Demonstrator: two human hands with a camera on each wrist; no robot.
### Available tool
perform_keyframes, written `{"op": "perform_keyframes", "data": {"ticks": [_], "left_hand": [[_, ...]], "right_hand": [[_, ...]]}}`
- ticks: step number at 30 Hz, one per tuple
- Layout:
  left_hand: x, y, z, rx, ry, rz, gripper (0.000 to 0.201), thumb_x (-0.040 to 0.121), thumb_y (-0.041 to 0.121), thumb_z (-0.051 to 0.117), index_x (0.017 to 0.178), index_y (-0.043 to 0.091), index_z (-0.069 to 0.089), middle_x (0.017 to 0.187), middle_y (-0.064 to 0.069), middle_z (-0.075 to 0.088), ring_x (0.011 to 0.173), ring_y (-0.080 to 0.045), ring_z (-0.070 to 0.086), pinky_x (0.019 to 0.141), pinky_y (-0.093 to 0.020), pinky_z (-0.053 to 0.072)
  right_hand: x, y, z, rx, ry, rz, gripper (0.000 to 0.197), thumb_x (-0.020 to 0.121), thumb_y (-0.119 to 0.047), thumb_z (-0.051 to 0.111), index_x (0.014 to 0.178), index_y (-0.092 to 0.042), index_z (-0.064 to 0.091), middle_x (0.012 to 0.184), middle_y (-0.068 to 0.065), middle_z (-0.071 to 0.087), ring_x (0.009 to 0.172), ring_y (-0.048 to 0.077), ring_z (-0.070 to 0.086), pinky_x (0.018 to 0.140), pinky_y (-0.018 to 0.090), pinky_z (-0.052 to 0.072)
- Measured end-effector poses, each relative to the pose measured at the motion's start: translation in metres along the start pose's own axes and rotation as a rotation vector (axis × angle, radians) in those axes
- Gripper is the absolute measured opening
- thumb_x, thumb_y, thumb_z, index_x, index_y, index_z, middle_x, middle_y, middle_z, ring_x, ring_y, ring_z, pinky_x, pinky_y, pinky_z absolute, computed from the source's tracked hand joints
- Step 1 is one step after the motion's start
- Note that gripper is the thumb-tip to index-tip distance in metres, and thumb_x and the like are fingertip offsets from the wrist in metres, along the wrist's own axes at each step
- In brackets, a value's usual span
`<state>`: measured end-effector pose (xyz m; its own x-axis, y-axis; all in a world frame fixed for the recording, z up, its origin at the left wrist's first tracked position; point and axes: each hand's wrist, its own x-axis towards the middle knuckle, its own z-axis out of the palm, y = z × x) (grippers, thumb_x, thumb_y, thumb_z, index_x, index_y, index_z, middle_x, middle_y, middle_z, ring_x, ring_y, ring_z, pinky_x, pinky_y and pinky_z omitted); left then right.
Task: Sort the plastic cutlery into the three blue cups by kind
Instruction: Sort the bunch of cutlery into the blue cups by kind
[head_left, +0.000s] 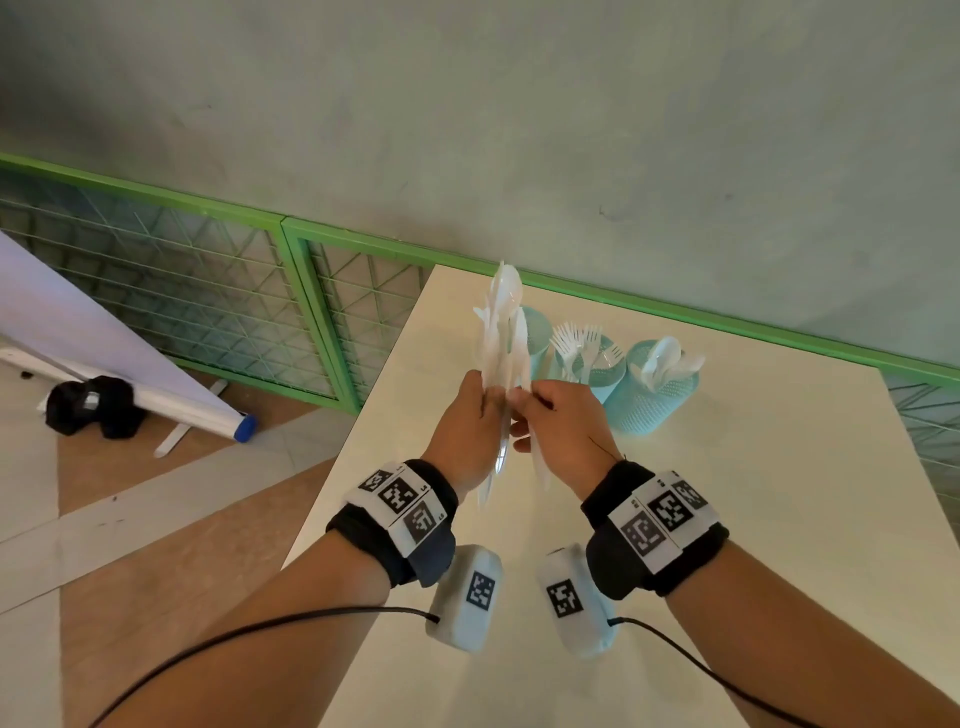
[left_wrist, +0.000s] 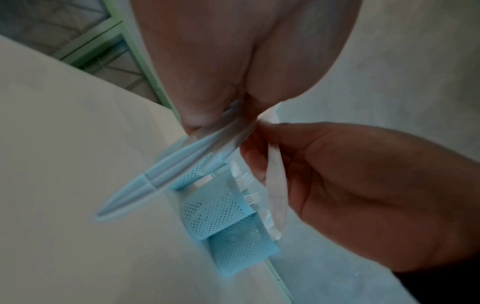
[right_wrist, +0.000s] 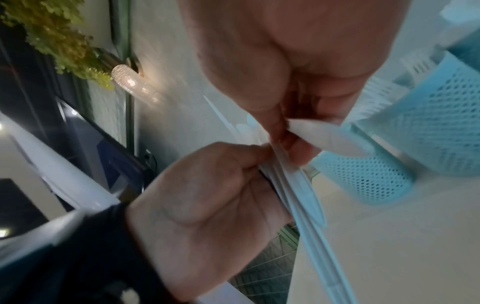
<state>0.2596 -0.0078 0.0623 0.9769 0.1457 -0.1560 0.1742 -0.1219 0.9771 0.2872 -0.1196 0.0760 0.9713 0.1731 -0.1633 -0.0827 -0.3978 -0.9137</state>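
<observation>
From the head view, a pale table (head_left: 727, 519) fills the lower right of the frame, backed by a green mesh fence (head_left: 208, 260) and a grey wall. Three blue cups stand in a row at mid-frame: the left cup (head_left: 537, 332) shows no contents above its rim, though the bundle hides part of it; the middle cup (head_left: 605, 376) holds forks (head_left: 576, 340); the right cup (head_left: 652, 397) holds spoons (head_left: 665, 358). So sorting looks well along, with one handful left. The left hand (head_left: 470, 431) grips a bundle of white cutlery (head_left: 504, 322) upright above the table, just in front of the left cup. The right hand (head_left: 563, 436) pinches one piece (head_left: 540, 462) at the bundle's edge, probably to separate it.

In the left wrist view, the handles (left_wrist: 166, 172) fan toward lower left, clamped between fingers, while the right hand at right nips a thin piece.

In the right wrist view, thumb and fingers (right_wrist: 262, 115) close on a white piece at centre; the left hand at lower left is wrapped around the handles.
</observation>
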Motion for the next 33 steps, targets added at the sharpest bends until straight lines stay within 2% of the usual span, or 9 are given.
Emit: {"op": "perform_keyframes", "data": {"ticks": [5, 10, 13, 16, 20, 25, 28, 30, 33], "left_hand": [[0.004, -0.008, -0.01, 0.004, 0.026, -0.003, 0.026, 0.102, 0.015, 0.036, 0.077, 0.017, 0.032, 0.071, -0.001, 0.043, 0.065, -0.014, 0.039, 0.065, -0.031, 0.036], [0.016, -0.014, -0.015, -0.105, 0.046, -0.102, 0.017, 0.103, 0.017, 0.034, 0.095, 0.008, 0.045, 0.08, -0.005, 0.05, 0.072, -0.017, 0.049, 0.073, -0.034, 0.05], [0.022, -0.019, -0.025, -0.182, 0.098, -0.123, 0.017, 0.103, 0.014, 0.034, 0.091, 0.009, 0.045, 0.079, -0.004, 0.05, 0.069, -0.016, 0.049, 0.07, -0.03, 0.048], [0.025, -0.025, -0.039, -0.22, 0.122, -0.122, 0.019, 0.103, 0.013, 0.033, 0.09, 0.01, 0.046, 0.079, -0.004, 0.05, 0.069, -0.015, 0.049, 0.07, -0.03, 0.047], [0.027, -0.028, -0.049, -0.261, 0.13, -0.11, 0.02, 0.104, 0.013, 0.032, 0.09, 0.009, 0.046, 0.08, -0.005, 0.049, 0.068, -0.016, 0.048, 0.067, -0.029, 0.045], [0.028, -0.032, -0.054, -0.3, 0.124, -0.109, 0.021, 0.104, 0.012, 0.033, 0.088, 0.009, 0.047, 0.079, -0.006, 0.049, 0.068, -0.017, 0.048, 0.067, -0.03, 0.045], [0.028, -0.035, -0.053, -0.296, 0.128, -0.118, 0.02, 0.103, 0.014, 0.034, 0.09, 0.009, 0.049, 0.079, -0.005, 0.051, 0.068, -0.016, 0.05, 0.067, -0.028, 0.047], [0.028, -0.036, -0.052, -0.288, 0.119, -0.122, 0.02, 0.103, 0.015, 0.035, 0.091, 0.009, 0.049, 0.08, -0.004, 0.052, 0.069, -0.016, 0.051, 0.068, -0.028, 0.048], [0.026, -0.035, -0.05, -0.282, 0.093, -0.121, 0.021, 0.104, 0.016, 0.034, 0.091, 0.009, 0.05, 0.079, -0.003, 0.053, 0.07, -0.016, 0.052, 0.07, -0.029, 0.049]], "right_hand": [[0.013, -0.003, 0.008, -0.027, -0.05, 0.003, 0.031, 0.092, -0.016, 0.06, 0.075, 0.01, 0.06, 0.066, 0.012, 0.062, 0.058, 0.019, 0.06, 0.058, 0.029, 0.056], [0.033, -0.004, 0.011, -0.307, -0.044, -0.038, 0.036, 0.095, -0.028, 0.053, 0.081, 0.005, 0.055, 0.073, 0.015, 0.057, 0.071, 0.035, 0.059, 0.069, 0.043, 0.053], [0.054, -0.019, -0.002, -0.352, 0.025, -0.097, 0.029, 0.096, -0.031, 0.053, 0.072, -0.013, 0.053, 0.064, -0.002, 0.046, 0.057, 0.016, 0.043, 0.056, 0.028, 0.035], [0.089, -0.042, -0.017, -0.223, 0.158, -0.181, 0.027, 0.092, -0.029, 0.059, 0.07, -0.013, 0.058, 0.061, -0.003, 0.041, 0.055, 0.013, 0.035, 0.056, 0.027, 0.029], [0.131, -0.056, -0.019, -0.072, 0.217, -0.093, 0.029, 0.091, -0.024, 0.062, 0.089, 0.005, 0.063, 0.061, -0.001, 0.052, 0.055, 0.013, 0.05, 0.064, 0.029, 0.053], [0.15, -0.024, -0.002, -0.343, 0.11, 0.039, 0.019, 0.087, -0.022, 0.064, 0.089, -0.004, 0.07, 0.084, 0.011, 0.072, 0.082, 0.026, 0.071, 0.082, 0.04, 0.057], [0.152, -0.011, 0.006, -0.597, 0.045, 0.064, 0.024, 0.083, -0.024, 0.066, 0.089, -0.001, 0.068, 0.083, 0.01, 0.069, 0.078, 0.024, 0.066, 0.067, 0.033, 0.055], [0.152, -0.009, 0.012, -0.757, 0.011, 0.096, 0.025, 0.083, -0.026, 0.068, 0.085, -0.001, 0.064, 0.071, 0.003, 0.058, 0.063, 0.017, 0.055, 0.048, 0.023, 0.04], [0.154, -0.012, 0.017, -0.878, -0.023, 0.137, 0.024, 0.083, -0.025, 0.069, 0.087, -0.003, 0.061, 0.071, 0.002, 0.054, 0.06, 0.014, 0.05, 0.049, 0.021, 0.038]]}}
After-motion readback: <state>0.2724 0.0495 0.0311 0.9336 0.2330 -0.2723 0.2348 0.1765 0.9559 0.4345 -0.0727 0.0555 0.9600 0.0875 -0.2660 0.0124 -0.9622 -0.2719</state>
